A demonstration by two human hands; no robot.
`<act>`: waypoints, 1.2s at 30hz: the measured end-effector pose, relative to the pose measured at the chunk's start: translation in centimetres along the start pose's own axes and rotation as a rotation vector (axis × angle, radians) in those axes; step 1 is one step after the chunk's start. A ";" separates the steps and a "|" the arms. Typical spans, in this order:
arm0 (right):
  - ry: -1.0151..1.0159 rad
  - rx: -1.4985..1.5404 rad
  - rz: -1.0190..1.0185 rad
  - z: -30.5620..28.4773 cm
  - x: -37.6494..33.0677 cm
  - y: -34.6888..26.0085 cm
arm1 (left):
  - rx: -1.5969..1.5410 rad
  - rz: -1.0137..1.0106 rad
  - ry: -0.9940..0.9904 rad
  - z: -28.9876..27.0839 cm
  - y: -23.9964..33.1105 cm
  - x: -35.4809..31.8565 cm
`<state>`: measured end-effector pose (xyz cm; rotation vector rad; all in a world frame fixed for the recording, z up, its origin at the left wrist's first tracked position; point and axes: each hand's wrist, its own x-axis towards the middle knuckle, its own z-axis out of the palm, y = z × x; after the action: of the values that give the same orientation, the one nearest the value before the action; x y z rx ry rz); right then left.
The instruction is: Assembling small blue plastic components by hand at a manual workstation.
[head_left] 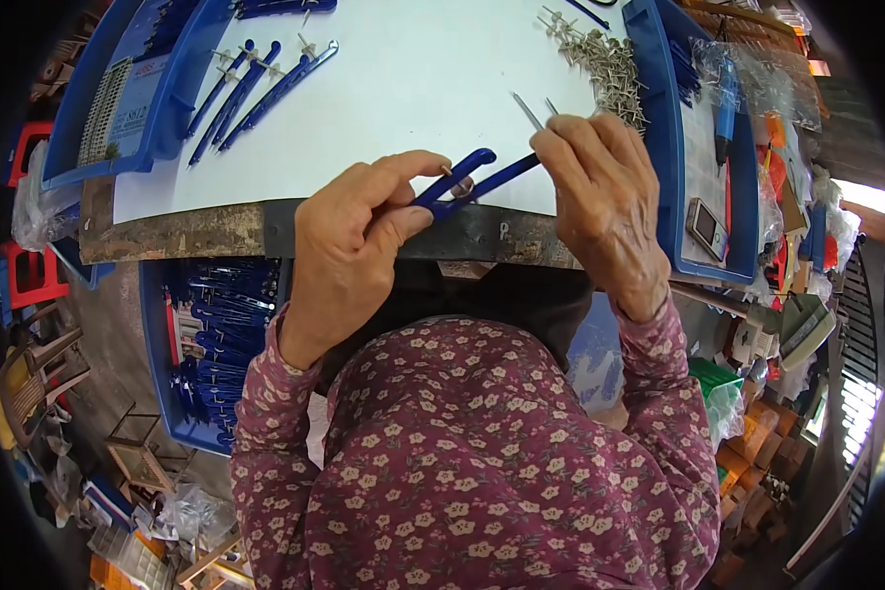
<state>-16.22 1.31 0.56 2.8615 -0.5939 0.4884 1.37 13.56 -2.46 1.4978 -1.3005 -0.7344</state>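
Over the near edge of the white-covered table, my left hand [349, 241] pinches a slim blue plastic leg [455, 178] with a rounded end. It looks like a drawing compass leg. A small shiny metal fitting [463, 186] sits by my left fingertips. From there a second blue leg [501, 180] slants up into my closed right hand [605, 187], which grips its far end. Thin metal tips [528, 111] stick out above my right fingers; what they belong to is hidden. Several similar blue legs [241, 103] with metal fittings lie at the table's left.
Small metal fittings [610, 74] are heaped at the far right, beside a blue tray [667, 187] holding a mobile phone [706, 228]. Another blue tray [167, 123] stands at the left. Below the table edge, a blue crate [157, 374] holds many blue parts.
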 end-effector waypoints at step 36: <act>-0.194 2.212 1.126 5.8 -4.1 -10.3 | -0.004 -0.253 -0.217 -1.1 -1.6 -4.5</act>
<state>-13.91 10.73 -7.39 3.2431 -3.6102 1.9667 1.90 18.12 -4.29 1.6321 -1.2793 -1.0874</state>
